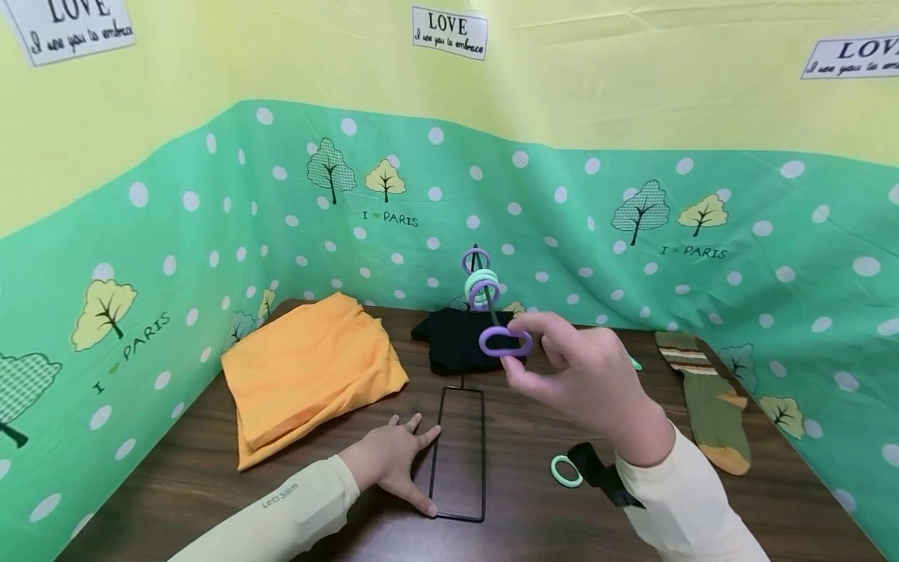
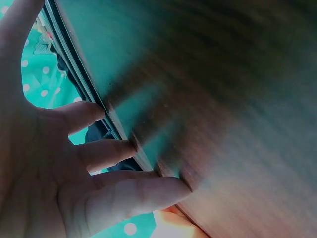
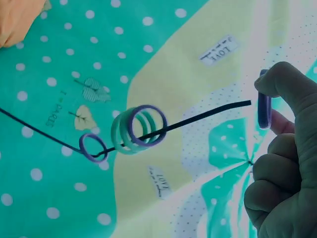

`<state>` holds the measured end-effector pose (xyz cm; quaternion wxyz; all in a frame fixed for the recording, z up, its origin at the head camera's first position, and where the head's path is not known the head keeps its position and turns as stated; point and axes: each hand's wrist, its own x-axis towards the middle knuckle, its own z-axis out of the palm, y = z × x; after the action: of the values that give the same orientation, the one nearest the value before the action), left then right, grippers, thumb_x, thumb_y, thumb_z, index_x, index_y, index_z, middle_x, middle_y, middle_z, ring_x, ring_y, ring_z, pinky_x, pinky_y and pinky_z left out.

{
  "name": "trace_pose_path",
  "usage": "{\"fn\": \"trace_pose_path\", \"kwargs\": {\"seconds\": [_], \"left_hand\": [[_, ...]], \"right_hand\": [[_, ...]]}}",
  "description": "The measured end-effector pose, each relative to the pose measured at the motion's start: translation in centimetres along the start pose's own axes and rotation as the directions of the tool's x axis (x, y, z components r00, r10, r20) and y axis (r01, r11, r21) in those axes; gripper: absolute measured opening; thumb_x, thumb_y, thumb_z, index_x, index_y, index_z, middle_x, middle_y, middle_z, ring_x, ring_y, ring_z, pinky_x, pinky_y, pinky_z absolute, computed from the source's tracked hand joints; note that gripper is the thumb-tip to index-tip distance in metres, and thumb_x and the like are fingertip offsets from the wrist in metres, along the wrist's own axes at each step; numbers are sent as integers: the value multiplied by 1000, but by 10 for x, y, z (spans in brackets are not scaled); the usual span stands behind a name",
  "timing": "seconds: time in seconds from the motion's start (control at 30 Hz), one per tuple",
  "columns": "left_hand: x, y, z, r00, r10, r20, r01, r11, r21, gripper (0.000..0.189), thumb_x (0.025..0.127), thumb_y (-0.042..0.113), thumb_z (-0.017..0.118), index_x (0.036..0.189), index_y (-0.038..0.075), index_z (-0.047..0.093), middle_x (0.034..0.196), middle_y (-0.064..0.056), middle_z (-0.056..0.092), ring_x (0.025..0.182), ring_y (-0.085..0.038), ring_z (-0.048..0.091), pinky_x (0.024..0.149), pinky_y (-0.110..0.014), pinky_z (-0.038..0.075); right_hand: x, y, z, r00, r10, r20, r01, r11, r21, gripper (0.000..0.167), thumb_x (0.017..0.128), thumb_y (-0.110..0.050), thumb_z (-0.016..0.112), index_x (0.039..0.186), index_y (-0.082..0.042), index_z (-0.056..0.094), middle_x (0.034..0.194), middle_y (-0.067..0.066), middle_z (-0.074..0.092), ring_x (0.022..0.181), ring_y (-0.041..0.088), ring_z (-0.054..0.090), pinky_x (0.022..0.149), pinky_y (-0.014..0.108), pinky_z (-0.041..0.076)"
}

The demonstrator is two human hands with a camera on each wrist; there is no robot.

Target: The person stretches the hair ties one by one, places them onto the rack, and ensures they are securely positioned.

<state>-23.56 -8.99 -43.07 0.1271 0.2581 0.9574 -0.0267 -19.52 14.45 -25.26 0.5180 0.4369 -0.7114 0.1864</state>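
Note:
My right hand (image 1: 590,375) pinches a purple hair tie (image 3: 265,101) between thumb and index finger. In the right wrist view the tie is just off the free end of a black metal rod (image 3: 208,113), with a small gap between them. Green hair ties (image 3: 119,141) and a purple one hang together partway along the rod, and another purple hair tie (image 3: 82,144) hangs at its bend. My left hand (image 1: 393,460) lies spread on the table, thumb and fingertips touching the stand's rectangular wire base (image 1: 483,460).
Folded orange cloth (image 1: 309,375) lies at the left, and black cloth (image 1: 456,339) sits behind the base. A striped green sock (image 1: 712,398) lies at the right. One green hair tie (image 1: 555,470) is on the table near my right wrist. Patterned fabric walls (image 1: 492,187) enclose the table.

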Motion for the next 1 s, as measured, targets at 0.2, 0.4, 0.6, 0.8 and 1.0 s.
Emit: {"fn": "trace_pose_path", "kwargs": {"seconds": [0.2, 0.4, 0.6, 0.8, 1.0], "left_hand": [[0, -1, -2, 1000, -9, 7, 9, 1000, -1, 113, 51, 85, 60, 146, 31, 28, 149, -15, 30, 126, -48, 39, 89, -48, 48], [-1, -2, -3, 1000, -14, 10, 14, 1000, -6, 113, 51, 85, 59, 146, 32, 27, 149, -14, 30, 126, -48, 39, 89, -48, 48], [1, -3, -2, 1000, -12, 9, 12, 1000, -12, 114, 51, 87, 57, 146, 33, 26, 150, -14, 29, 127, -47, 38, 90, -47, 47], [2, -4, 0, 1000, -12, -10, 13, 1000, 2, 115, 50, 88, 57, 146, 32, 27, 150, -14, 29, 126, -47, 39, 90, -46, 48], [2, -3, 3, 1000, -5, -17, 5, 1000, 6, 115, 49, 88, 57, 145, 32, 28, 149, -14, 31, 125, -48, 41, 89, -46, 48]], "right_hand": [[5, 18, 15, 994, 73, 85, -68, 996, -61, 23, 71, -20, 66, 91, -9, 61, 47, -9, 22, 38, 3, 15, 38, 17, 13], [3, 33, 30, 975, 149, 164, -130, 984, -122, 39, 67, -18, 76, 102, -10, 62, 47, -9, 19, 37, 3, 13, 38, 18, 12], [-10, 38, 30, 939, 268, 216, -257, 963, -75, 52, 67, -22, 80, 114, -9, 60, 48, -11, 16, 43, 1, 8, 40, 17, 10], [-31, 41, 22, 851, 438, 289, -457, 889, -1, 56, 67, -20, 82, 117, -9, 61, 50, -13, 16, 44, 0, 12, 42, 19, 15], [-66, 43, 16, 663, 614, 429, -671, 741, -23, 51, 72, -25, 80, 118, -15, 61, 48, -9, 19, 40, 2, 16, 41, 23, 22]]}}
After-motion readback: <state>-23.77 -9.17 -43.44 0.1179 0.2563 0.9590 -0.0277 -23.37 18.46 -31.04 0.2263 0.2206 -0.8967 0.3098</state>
